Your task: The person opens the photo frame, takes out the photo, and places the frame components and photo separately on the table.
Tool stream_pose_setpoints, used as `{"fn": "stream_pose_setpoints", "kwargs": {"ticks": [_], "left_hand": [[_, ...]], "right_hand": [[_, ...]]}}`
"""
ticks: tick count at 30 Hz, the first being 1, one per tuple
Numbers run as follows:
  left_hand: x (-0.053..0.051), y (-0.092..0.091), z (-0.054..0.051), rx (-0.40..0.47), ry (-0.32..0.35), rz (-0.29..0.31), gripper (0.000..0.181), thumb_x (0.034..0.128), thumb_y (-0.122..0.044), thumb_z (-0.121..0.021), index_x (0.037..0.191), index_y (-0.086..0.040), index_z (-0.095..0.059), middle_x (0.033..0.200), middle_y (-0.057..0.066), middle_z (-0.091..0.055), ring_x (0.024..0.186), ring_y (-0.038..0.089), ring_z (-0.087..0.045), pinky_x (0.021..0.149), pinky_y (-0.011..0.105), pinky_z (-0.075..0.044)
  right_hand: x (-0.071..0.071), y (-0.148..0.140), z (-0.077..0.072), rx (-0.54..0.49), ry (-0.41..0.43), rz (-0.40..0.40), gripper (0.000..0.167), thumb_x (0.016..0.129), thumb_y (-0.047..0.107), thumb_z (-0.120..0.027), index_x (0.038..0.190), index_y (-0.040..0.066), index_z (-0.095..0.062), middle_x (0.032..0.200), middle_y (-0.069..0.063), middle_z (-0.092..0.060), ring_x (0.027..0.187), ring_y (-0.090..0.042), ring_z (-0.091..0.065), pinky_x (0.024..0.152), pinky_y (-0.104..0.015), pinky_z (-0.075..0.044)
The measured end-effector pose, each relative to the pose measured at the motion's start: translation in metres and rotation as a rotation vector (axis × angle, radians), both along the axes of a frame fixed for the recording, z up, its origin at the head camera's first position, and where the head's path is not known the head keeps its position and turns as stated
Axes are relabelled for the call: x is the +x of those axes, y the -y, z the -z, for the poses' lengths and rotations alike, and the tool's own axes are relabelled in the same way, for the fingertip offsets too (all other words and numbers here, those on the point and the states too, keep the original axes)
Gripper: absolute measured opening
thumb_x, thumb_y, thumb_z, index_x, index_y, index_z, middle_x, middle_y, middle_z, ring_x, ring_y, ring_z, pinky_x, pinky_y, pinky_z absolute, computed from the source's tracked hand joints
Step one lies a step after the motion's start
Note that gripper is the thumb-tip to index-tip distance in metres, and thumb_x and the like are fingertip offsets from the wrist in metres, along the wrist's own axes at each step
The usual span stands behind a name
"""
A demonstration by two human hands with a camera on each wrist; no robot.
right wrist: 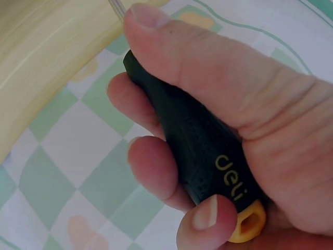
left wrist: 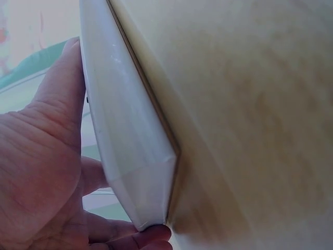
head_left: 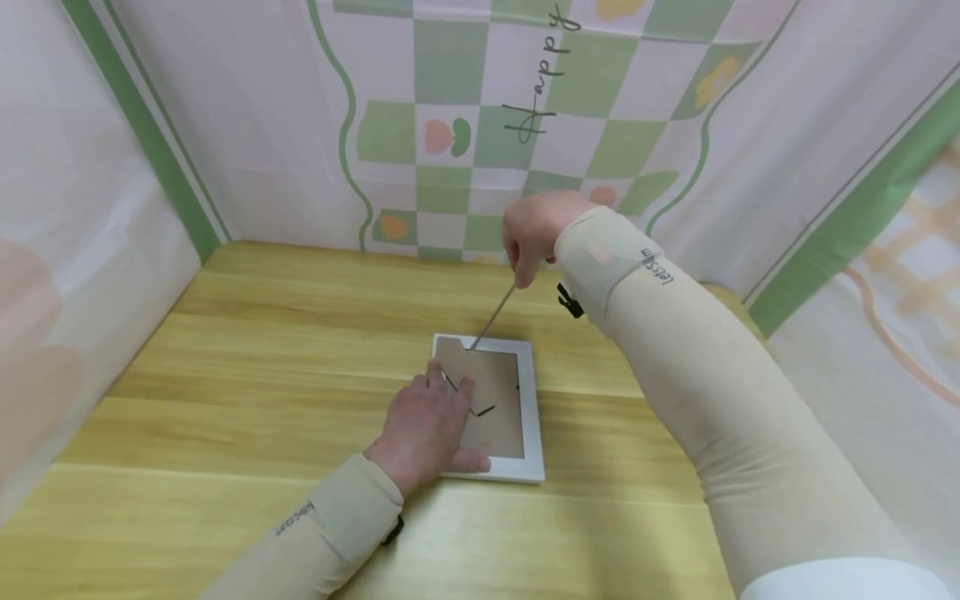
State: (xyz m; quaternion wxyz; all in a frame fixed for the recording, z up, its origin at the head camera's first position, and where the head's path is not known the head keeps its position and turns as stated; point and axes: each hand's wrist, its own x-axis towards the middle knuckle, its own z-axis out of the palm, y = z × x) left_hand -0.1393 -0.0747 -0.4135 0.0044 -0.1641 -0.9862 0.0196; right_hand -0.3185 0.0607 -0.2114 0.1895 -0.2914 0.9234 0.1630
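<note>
A white-rimmed picture frame [head_left: 531, 417] lies on the wooden table with its brown backing board [head_left: 498, 433] facing up. My left hand [head_left: 426, 427] rests on the frame's left side, thumb over the near rim and fingers reaching across the backing. In the left wrist view, that hand [left wrist: 41, 177] touches the frame's white side edge [left wrist: 125, 120] near a corner. My right hand [head_left: 534, 235] grips a screwdriver [head_left: 495, 315], its tip at the far inner edge of the frame. Its dark handle [right wrist: 190, 140] with a yellow end lies within my right hand [right wrist: 208, 67] in the right wrist view.
A tan stand flap [head_left: 453, 354] lies over the backing, near a black bent line. Behind the wooden table [head_left: 300, 333] hangs a green-and-white checked cloth [head_left: 450, 67]; pale cloth stands on both sides.
</note>
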Motion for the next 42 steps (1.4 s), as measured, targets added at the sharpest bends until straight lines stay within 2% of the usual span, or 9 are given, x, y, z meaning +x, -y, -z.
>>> {"fn": "stream_pose_setpoints", "kwargs": {"ticks": [5, 9, 14, 18, 24, 27, 34, 37, 42], "left_hand": [[0.001, 0.0, -0.002, 0.023, -0.007, 0.004, 0.111, 0.0715, -0.086, -0.07, 0.153, -0.013, -0.053, 0.146, 0.039, -0.052, 0.124, 0.044, -0.063, 0.085, 0.044, -0.061], [0.001, 0.0, -0.002, 0.029, -0.004, 0.001, 0.11, 0.0716, -0.086, -0.07, 0.153, -0.013, -0.053, 0.146, 0.039, -0.051, 0.123, 0.044, -0.064, 0.084, 0.044, -0.062], [0.001, 0.0, -0.002, 0.025, -0.015, 0.002, 0.11, 0.0715, -0.087, -0.07, 0.152, -0.013, -0.054, 0.145, 0.038, -0.052, 0.119, 0.043, -0.066, 0.079, 0.044, -0.062], [0.001, -0.001, -0.002, 0.02, -0.016, 0.003, 0.111, 0.0718, -0.087, -0.068, 0.152, -0.012, -0.054, 0.145, 0.038, -0.053, 0.116, 0.043, -0.067, 0.077, 0.043, -0.062], [0.001, -0.001, -0.003, 0.017, 0.002, 0.002, 0.11, 0.0729, -0.087, -0.068, 0.152, -0.012, -0.054, 0.147, 0.038, -0.051, 0.116, 0.044, -0.067, 0.08, 0.045, -0.062], [0.001, -0.001, -0.003, 0.021, 0.005, 0.007, 0.11, 0.073, -0.086, -0.069, 0.152, -0.011, -0.054, 0.146, 0.039, -0.051, 0.115, 0.044, -0.067, 0.081, 0.045, -0.062], [0.002, -0.004, -0.004, 0.041, 0.014, 0.0, 0.11, 0.0726, -0.085, -0.071, 0.15, -0.01, -0.055, 0.145, 0.039, -0.052, 0.112, 0.044, -0.067, 0.082, 0.048, -0.061], [0.003, -0.006, -0.004, 0.019, -0.002, -0.011, 0.11, 0.0731, -0.087, -0.068, 0.15, -0.01, -0.055, 0.143, 0.039, -0.054, 0.109, 0.042, -0.069, 0.08, 0.046, -0.062], [0.006, -0.012, -0.006, 0.015, -0.003, -0.062, 0.111, 0.0737, -0.088, -0.067, 0.15, -0.007, -0.055, 0.139, 0.041, -0.056, 0.11, 0.041, -0.07, 0.083, 0.045, -0.061]], "right_hand": [[0.005, -0.01, 0.001, -0.043, 0.004, 0.019, 0.014, 0.085, 0.023, -0.081, 0.073, 0.021, -0.074, 0.057, 0.007, -0.049, 0.057, -0.011, -0.043, 0.076, -0.041, -0.041], [0.011, -0.021, 0.005, -0.089, -0.011, 0.022, 0.011, 0.086, 0.025, -0.083, 0.079, 0.023, -0.075, 0.065, 0.006, -0.06, 0.063, -0.012, -0.05, 0.08, -0.042, -0.041], [0.017, -0.034, 0.009, -0.16, -0.01, -0.004, 0.006, 0.088, 0.023, -0.082, 0.087, 0.02, -0.076, 0.081, 0.004, -0.069, 0.073, -0.014, -0.055, 0.074, -0.035, -0.045], [0.024, -0.046, 0.011, -0.198, -0.052, -0.03, 0.008, 0.089, 0.026, -0.082, 0.088, 0.02, -0.076, 0.087, 0.005, -0.071, 0.079, -0.017, -0.057, 0.079, -0.037, -0.046], [0.04, -0.066, 0.02, -0.265, -0.148, -0.004, 0.014, 0.093, 0.036, -0.078, 0.093, 0.023, -0.074, 0.093, 0.006, -0.072, 0.081, -0.016, -0.062, 0.072, -0.039, -0.05], [0.049, -0.075, 0.03, -0.301, -0.173, 0.009, 0.018, 0.099, 0.038, -0.07, 0.1, 0.02, -0.072, 0.093, 0.005, -0.071, 0.078, -0.016, -0.062, 0.074, -0.04, -0.051], [0.074, -0.091, 0.065, -0.505, -0.122, 0.092, 0.027, 0.108, 0.034, -0.054, 0.106, 0.009, -0.065, 0.085, -0.001, -0.065, 0.073, -0.016, -0.058, 0.073, -0.039, -0.05], [0.087, -0.093, 0.082, -0.539, -0.099, 0.134, 0.032, 0.109, 0.035, -0.052, 0.093, 0.01, -0.064, 0.073, 0.001, -0.057, 0.065, -0.015, -0.052, 0.066, -0.036, -0.047], [0.105, -0.094, 0.106, -0.529, -0.044, 0.202, 0.047, 0.111, 0.038, -0.046, 0.068, 0.017, -0.047, 0.06, 0.004, -0.04, 0.054, -0.012, -0.036, 0.054, -0.03, -0.034]]}}
